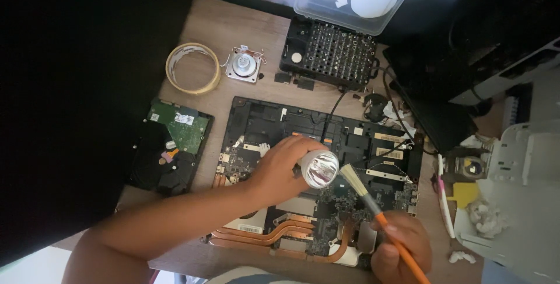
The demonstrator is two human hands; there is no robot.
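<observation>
Head view is showing the right hand (401, 248) closing around an orange-handled brush (373, 202), bristles angling up toward a small reflector lamp (320, 168), seemingly to reach its bowl; the left hand (280, 170) is gripping that lamp just above the opened laptop (326, 179), its shiny face turning toward the brush; beyond, a hard drive (172, 147) is lying circuit side up at the left; farther back a tape roll (193, 68), a small speaker (242, 65) and a screwdriver bit case (329, 53) are sitting within reach.
</observation>
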